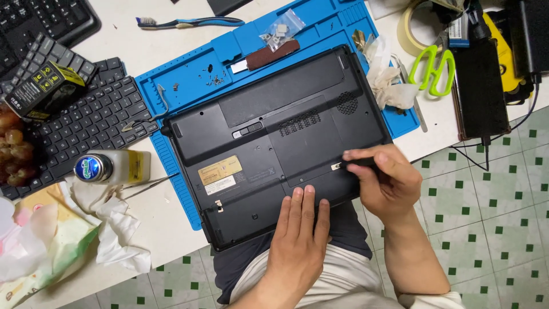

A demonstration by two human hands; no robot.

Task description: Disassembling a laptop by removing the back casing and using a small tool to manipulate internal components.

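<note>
Laptop (274, 143), black and turned bottom-up, is lying askew on a blue work mat (189, 74) on the white counter (137, 48), with its near corner hanging over the counter edge above the person's lap. The left hand (297, 234) is pressing flat on the near edge of the base, fingers straight and together, its grip holding nothing and only steadying the case. The right hand (383, 177) is pinching a slim dark tool (357, 164), its grip narrow around the handle, and the tip is meeting a small pale spot on the base near the right edge; whether that spot is a screw or a foot is too small to tell.

Judging from how things lie, the work on the underside is looking partly done. Several tiny loose screws (213, 77) are sitting scattered on the mat beyond the laptop, and a small clear bag (281, 30) of pale parts is resting near a dark red strip at the mat's far side. The base panels are all sitting in place, though, with no cover lifted, so opening the case seems to be left to do.

Around the work, a spare black keyboard (91, 114) is lying to the left, a white bottle (111, 167) on its side beside tweezers (150, 184), crumpled tissues (114, 234) below it, green-handled scissors (433, 68) to the right, and a toothbrush (189, 23) at the far edge.
</note>
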